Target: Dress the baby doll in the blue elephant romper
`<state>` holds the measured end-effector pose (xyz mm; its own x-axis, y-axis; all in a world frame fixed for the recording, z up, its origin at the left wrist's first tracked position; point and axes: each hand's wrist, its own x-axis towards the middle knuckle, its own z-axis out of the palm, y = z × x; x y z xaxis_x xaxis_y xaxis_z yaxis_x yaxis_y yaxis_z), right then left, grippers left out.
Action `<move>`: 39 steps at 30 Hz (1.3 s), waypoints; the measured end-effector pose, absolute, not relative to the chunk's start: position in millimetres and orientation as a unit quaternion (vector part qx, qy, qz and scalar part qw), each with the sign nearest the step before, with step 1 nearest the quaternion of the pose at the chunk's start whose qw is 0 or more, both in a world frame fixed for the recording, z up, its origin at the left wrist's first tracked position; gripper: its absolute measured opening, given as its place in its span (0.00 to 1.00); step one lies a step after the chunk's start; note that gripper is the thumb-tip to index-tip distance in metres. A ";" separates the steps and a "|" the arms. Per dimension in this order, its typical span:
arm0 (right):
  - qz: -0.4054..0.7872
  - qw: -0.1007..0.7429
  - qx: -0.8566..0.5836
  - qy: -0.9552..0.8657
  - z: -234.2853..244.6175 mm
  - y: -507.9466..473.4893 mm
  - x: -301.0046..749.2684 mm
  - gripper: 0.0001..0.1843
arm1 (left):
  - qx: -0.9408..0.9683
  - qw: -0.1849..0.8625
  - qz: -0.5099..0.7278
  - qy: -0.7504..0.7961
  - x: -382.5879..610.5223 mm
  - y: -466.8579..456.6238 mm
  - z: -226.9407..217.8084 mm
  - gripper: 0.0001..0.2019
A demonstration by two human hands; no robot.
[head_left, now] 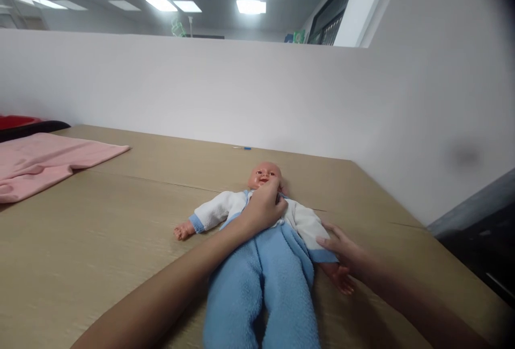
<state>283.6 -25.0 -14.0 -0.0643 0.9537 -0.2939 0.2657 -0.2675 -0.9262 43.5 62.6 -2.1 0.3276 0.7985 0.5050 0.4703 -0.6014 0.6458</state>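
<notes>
A baby doll (259,175) lies on its back on the tabletop, head away from me and arms spread. It wears a white top with blue cuffs (309,225) and fluffy blue trousers (241,301). My left hand (265,204) is across its upper chest, fingers closed at the collar just below the chin; the fingertips are partly hidden. On the right, my right hand (338,242) holds the sleeve above the blue cuff, thumb on top and the other fingers around the far side. The doll's bare hand (341,279) sticks out below that cuff.
A pink cloth (44,161) lies at the left of the wooden table (120,220), with a red and black object (28,124) behind it. A small blue-tipped item (247,148) lies near the back edge. A white partition wall (201,91) rises behind.
</notes>
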 end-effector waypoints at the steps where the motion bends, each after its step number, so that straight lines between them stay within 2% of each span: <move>1: 0.513 0.311 -0.615 -0.512 -16.3 -28.4 283.8 0.45 | 0.793 0.195 0.417 0.399 43.3 62.8 -2.1 0.12; 3: 0.477 0.301 -0.628 -0.535 -16.8 -32.7 284.3 0.44 | 0.797 0.194 0.413 0.396 43.2 62.9 -2.5 0.11; 7: 0.386 0.346 -0.617 -0.592 -7.0 -28.0 305.9 0.33 | 0.796 0.199 0.420 0.388 43.5 63.2 -3.9 0.11; 15: 0.363 0.330 -0.625 -0.607 -11.2 -5.7 371.9 0.32 | 0.800 0.195 0.406 0.396 44.1 63.0 -2.9 0.10; 20: 0.369 0.340 -0.613 -0.610 -20.9 -6.9 360.9 0.38 | 0.813 0.156 0.373 0.419 43.1 57.3 1.0 0.08; 21: 0.343 0.344 -0.614 -0.621 -22.1 -7.7 359.1 0.37 | 0.819 0.131 0.362 0.425 42.8 56.0 2.7 0.07; 23: 0.221 0.355 -0.620 -0.663 -22.7 -11.3 354.0 0.35 | 0.830 0.074 0.339 0.436 42.2 53.3 7.0 0.06; 25: 0.056 0.365 -0.598 -0.711 -20.7 -18.7 343.3 0.29 | 0.837 0.029 0.316 0.445 41.5 50.4 11.4 0.06; 27: -0.037 0.372 -0.536 -0.757 -16.8 -29.8 324.7 0.20 | 0.841 0.004 0.301 0.450 40.7 47.4 15.1 0.07; 30: 0.020 0.360 -0.471 -0.805 -11.9 -48.8 288.9 0.13 | 0.843 -0.027 0.292 0.451 39.6 43.3 18.8 0.08; 34: 0.282 0.339 -0.485 -0.755 -14.9 -62.9 256.9 0.14 | 0.849 -0.051 0.293 0.436 38.7 38.5 25.1 0.10; 36: 0.393 0.333 -0.480 -0.710 -18.1 -62.6 253.2 0.16 | 0.865 -0.029 0.302 0.400 38.9 35.6 29.5 0.11; 39: 0.463 0.363 -0.475 -0.654 -20.0 -55.9 255.7 0.20 | 0.895 0.058 0.293 0.331 40.5 29.8 34.5 0.11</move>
<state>255.7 -55.9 -20.0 -0.2837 0.9583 0.0349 0.2853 0.1191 -0.9510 40.5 29.8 34.5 0.6091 0.6265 0.4863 0.5587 -0.7742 0.2975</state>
